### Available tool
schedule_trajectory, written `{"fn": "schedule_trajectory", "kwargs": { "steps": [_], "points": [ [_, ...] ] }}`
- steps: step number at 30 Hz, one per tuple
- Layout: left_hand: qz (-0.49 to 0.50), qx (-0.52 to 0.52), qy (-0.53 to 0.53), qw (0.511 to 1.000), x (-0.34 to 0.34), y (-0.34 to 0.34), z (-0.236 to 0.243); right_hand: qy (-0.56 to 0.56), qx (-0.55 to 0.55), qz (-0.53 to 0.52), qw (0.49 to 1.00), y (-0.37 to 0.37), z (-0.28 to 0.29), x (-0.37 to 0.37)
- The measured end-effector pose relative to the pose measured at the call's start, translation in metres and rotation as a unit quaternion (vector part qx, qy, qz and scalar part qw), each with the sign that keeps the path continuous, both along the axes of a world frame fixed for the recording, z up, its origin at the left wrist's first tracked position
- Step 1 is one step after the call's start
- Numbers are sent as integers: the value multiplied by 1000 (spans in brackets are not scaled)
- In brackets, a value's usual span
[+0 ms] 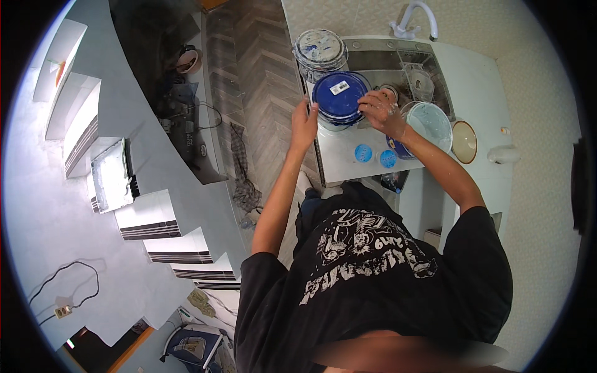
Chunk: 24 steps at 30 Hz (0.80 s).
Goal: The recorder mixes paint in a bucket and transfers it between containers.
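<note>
In front of me a paint bucket with a round blue lid (pixel 340 101) stands on the counter; the lid carries a white label. My left hand (pixel 305 123) holds the bucket's left side, with the thumb near the lid's edge. At the lid's right rim, my right hand (pixel 383 113) has its fingers bent and closed on the edge; the fingertips are partly hidden. Behind the blue lid is another bucket with a paint-smeared lid (pixel 320 47). A white tub (pixel 430 124) sits right of my right hand, and a jar (pixel 389 91) is just beyond it.
Two blue discs (pixel 363 153) lie near the counter's front edge. A sink (pixel 420 71) with a white faucet (pixel 413 21) is at the back right. Right of the tub stand a tan-rimmed bowl (pixel 464 142) and a white bottle (pixel 503 155). A checked cloth (pixel 245 180) lies on the floor.
</note>
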<state>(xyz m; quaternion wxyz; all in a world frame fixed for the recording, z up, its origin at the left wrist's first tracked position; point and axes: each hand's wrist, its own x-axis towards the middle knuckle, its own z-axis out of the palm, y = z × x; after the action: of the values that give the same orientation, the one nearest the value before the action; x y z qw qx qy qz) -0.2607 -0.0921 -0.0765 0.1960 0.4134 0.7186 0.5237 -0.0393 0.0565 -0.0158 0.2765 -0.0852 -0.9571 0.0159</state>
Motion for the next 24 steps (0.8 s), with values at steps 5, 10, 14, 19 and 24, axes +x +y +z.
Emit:
{"fn": "schedule_trajectory", "kwargs": {
  "steps": [5,10,14,19,24],
  "points": [
    [2,-4,67,998,2,14,-9,-114,-126,41,985,-3,24,5],
    [14,-9,86,996,4,15,0,-72,-115,-27,990,-4,40,-24],
    [48,-59,95,993,9,10,4,-184,-99,-75,975,-16,15,-45],
    [128,54,100,985,-13,-16,7,-205,-125,-62,969,-27,34,-55],
    [311,70,83,944,-172,-145,43,-200,-148,-89,965,-42,67,-79]
  ]
}}
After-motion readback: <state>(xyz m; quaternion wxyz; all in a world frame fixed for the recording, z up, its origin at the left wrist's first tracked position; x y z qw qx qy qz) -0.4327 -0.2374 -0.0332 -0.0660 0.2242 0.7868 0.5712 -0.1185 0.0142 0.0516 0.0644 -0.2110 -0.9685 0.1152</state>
